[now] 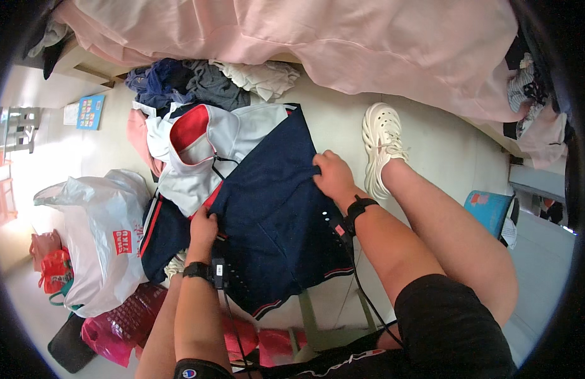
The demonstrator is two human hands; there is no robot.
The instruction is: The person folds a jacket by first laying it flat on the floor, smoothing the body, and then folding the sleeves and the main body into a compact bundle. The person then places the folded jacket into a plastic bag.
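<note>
A navy and white hooded jacket (268, 208) with red lining and striped trim is spread before me. My left hand (204, 230) grips it at the red inner edge of the front, near the collar. Further right, my right hand (334, 174) pinches the navy fabric by its right border. The jacket's white hood (190, 137) lies at the upper left, its red lining showing and a black drawcord beside it. One navy sleeve with red and white stripes (155, 222) hangs left of my left hand. Each wrist wears a black strap with a small cabled device.
Navy, grey and white clothes (212, 83) lie heaped beside a bed with a pink cover (368, 42). A large white plastic bag (103, 241) and a magenta bag (126, 317) stand at left. My cream shoe (381, 142) rests on the floor, near a blue box (489, 211).
</note>
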